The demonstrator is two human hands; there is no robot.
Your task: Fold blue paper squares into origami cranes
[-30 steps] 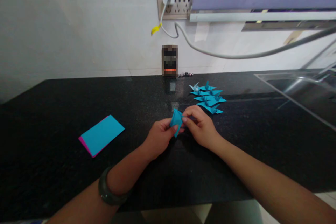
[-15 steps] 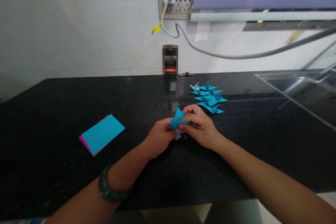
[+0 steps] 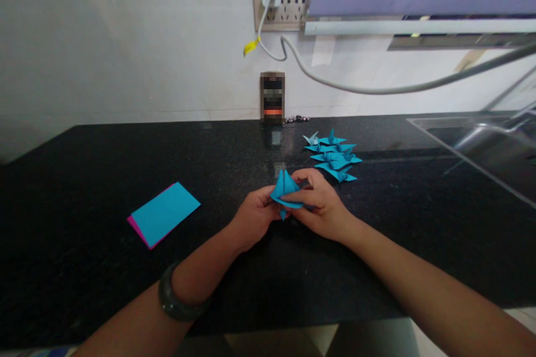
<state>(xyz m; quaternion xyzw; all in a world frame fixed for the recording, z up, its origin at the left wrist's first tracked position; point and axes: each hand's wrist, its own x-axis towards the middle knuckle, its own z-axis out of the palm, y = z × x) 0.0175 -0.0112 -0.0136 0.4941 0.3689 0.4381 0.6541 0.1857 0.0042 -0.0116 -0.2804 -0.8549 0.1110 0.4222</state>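
Note:
A partly folded blue origami paper (image 3: 283, 188) is held between both hands above the counter, two points standing up and one small point hanging down. My left hand (image 3: 258, 215) pinches its left side, fingertips partly hidden behind the paper. From the right, my right hand (image 3: 320, 203) grips it, with the index finger laid across the front and the thumb below. Several folded blue paper cranes (image 3: 335, 159) lie in a cluster beyond my right hand, a paler crane (image 3: 312, 139) among them at the back left.
A stack of blue and pink paper (image 3: 165, 213) lies left on the black counter (image 3: 234, 150). Against the wall stands a blurred-out phone-like object (image 3: 272, 97) with a beaded strap (image 3: 298, 119). A metal sink (image 3: 473, 150) is at right; a cable (image 3: 355, 89) hangs from the socket (image 3: 288, 8).
The blue paper has turned and spread in my fingers: two upright points now show side by side, with a flap opened across the front. Both hands stay in nearly the same place.

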